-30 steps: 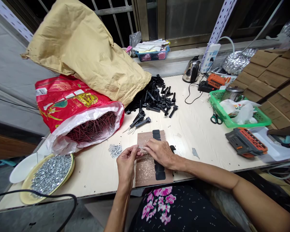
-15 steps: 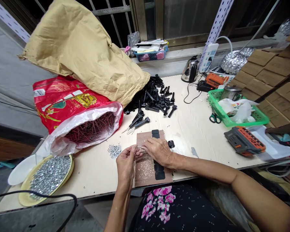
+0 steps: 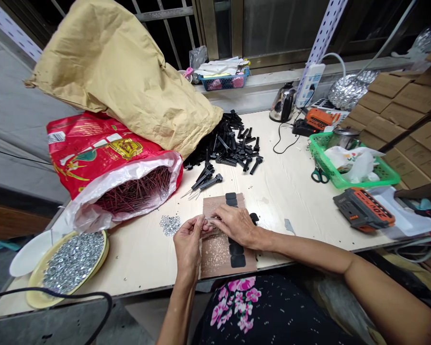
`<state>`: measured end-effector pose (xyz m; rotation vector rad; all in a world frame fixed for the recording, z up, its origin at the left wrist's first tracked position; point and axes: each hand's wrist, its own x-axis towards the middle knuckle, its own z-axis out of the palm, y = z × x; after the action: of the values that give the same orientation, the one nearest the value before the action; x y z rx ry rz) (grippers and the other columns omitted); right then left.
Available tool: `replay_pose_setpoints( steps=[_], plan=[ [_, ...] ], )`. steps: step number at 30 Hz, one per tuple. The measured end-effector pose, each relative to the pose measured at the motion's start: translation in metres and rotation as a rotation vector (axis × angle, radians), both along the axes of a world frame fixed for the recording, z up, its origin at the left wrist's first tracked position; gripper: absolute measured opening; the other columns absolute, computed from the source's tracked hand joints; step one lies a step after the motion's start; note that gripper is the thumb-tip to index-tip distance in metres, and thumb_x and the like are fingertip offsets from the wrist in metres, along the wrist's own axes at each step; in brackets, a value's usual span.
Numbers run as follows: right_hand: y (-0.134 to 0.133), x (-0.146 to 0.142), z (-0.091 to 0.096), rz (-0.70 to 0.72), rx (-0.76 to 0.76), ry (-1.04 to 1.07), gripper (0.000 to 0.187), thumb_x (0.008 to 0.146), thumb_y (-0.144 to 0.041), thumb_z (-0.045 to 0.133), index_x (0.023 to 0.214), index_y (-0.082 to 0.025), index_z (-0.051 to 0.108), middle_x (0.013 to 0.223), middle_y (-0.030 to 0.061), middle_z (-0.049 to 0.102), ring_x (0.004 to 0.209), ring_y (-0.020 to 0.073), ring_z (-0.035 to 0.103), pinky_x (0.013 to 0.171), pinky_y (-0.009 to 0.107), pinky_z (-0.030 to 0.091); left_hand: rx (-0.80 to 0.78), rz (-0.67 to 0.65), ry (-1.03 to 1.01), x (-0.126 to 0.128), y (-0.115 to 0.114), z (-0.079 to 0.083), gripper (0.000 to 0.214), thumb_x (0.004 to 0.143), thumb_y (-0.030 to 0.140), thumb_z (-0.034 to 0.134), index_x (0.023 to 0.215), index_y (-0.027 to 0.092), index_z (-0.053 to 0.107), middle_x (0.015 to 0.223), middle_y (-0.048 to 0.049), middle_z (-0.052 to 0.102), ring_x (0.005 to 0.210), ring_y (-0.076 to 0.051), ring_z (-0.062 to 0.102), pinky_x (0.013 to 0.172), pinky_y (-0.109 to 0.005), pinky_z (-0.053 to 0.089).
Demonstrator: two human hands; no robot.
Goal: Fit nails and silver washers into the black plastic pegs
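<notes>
1. Two hands meet over a brown board (image 3: pixel 213 258) at the near edge of the table (image 3: pixel 136 261). The left hand (image 3: pixel 188 235) pinches a thin metal rod (image 3: pixel 209 218) between thumb and forefinger; the right hand (image 3: pixel 235 225) closes over its other end, fingers curled and palm down.
2. Past the right hand's far side shows a black plastic head (image 3: pixel 254 218); it probably belongs to the same piece, but the join is hidden.
3. The rod looks light, stiff and smooth, so it could roll between fingertips. A black body, if joined, would likely give the surer grip. Breakage seems unlikely; the narrow end may prick.
4. Near the table's left corner, a yellow bowl (image 3: pixel 39 301) holds many small silvery metal parts, perhaps washers or nuts.
5. Behind it, toward the left edge, a red bag (image 3: pixel 82 148) lies with its mouth facing the near edge, full of reddish-brown nail-like rods (image 3: pixel 140 189).
6. Black plastic pieces (image 3: pixel 233 143) lie heaped at the lower end of a tan sack (image 3: pixel 129 81).
7. Toward the right edge, a green basket (image 3: pixel 373 183) carries a lidded metal pot (image 3: pixel 345 136) and white plastic wrapping (image 3: pixel 357 165).
</notes>
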<state>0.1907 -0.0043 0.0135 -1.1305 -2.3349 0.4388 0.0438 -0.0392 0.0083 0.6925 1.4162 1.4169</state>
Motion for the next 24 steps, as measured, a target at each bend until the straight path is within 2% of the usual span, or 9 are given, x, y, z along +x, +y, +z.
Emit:
replay_pose_setpoints(
  steps=[4,7,9,14,19,21,24],
  plan=[
    [-0.0002,-0.0003,-0.0025,0.004,0.001,-0.03,0.02,0.096,-0.028,0.043,0.091,-0.016,0.058,0.088,0.0037,0.063,0.079,0.0128,0.059,0.065,0.022,0.039,0.001,-0.007,-0.003,0.0006,-0.0001,0.0006,0.033,0.066,0.035,0.076,0.085,0.01,0.065,0.064,-0.001,0.066,0.059,-0.014,0.063,0.069,-0.029,0.052],
    [0.0,-0.0008,-0.0045,0.005,-0.006,-0.004,0.018,0.096,-0.029,0.044,0.095,-0.016,0.057,0.09,0.0038,0.062,0.08,0.0127,0.058,0.065,0.022,0.04,0.0,-0.01,-0.019,0.0012,0.0004,0.0004,0.033,0.065,0.035,0.077,0.085,0.011,0.066,0.064,-0.0006,0.066,0.059,-0.013,0.063,0.068,-0.028,0.052],
    [0.0003,-0.0011,-0.0057,0.01,0.038,-0.009,0.016,0.095,-0.027,0.046,0.097,-0.016,0.057,0.092,0.0045,0.061,0.081,0.013,0.058,0.066,0.022,0.04,-0.006,-0.013,-0.039,0.0011,0.0007,-0.001,0.034,0.064,0.035,0.077,0.084,0.01,0.066,0.063,-0.0007,0.065,0.058,-0.013,0.062,0.066,-0.028,0.052],
    [0.0004,-0.0017,-0.007,0.0,0.162,-0.113,0.02,0.096,-0.024,0.044,0.085,-0.017,0.059,0.081,0.003,0.059,0.076,0.0133,0.054,0.061,0.024,0.036,-0.006,-0.012,-0.07,0.0004,0.0006,-0.0059,0.033,0.064,0.035,0.077,0.082,0.011,0.065,0.062,-0.0002,0.064,0.057,-0.012,0.061,0.065,-0.027,0.051],
    [-0.0006,-0.0008,-0.0064,-0.02,0.309,-0.15,0.02,0.096,-0.024,0.043,0.085,-0.018,0.059,0.084,0.0038,0.06,0.08,0.0159,0.052,0.065,0.028,0.033,-0.023,-0.014,-0.095,0.0018,0.0014,-0.0083,0.035,0.062,0.035,0.078,0.082,0.01,0.064,0.061,0.0,0.063,0.057,-0.013,0.061,0.064,-0.027,0.051],
    [-0.0005,-0.0007,-0.0055,-0.02,0.305,-0.155,0.021,0.096,-0.023,0.042,0.085,-0.018,0.06,0.085,0.0043,0.06,0.08,0.0163,0.051,0.065,0.028,0.033,-0.022,-0.007,-0.107,0.0022,0.002,-0.0087,0.035,0.063,0.035,0.078,0.083,0.011,0.064,0.061,0.0007,0.063,0.057,-0.013,0.061,0.065,-0.028,0.051],
    [-0.0003,-0.0011,-0.0043,-0.022,0.181,-0.113,0.021,0.097,-0.025,0.043,0.087,-0.017,0.059,0.085,0.0036,0.06,0.078,0.0144,0.053,0.062,0.026,0.033,-0.004,0.002,-0.08,0.0022,0.0023,-0.0088,0.034,0.064,0.036,0.077,0.085,0.011,0.064,0.062,0.0005,0.064,0.058,-0.013,0.062,0.067,-0.028,0.052]
  ],
)
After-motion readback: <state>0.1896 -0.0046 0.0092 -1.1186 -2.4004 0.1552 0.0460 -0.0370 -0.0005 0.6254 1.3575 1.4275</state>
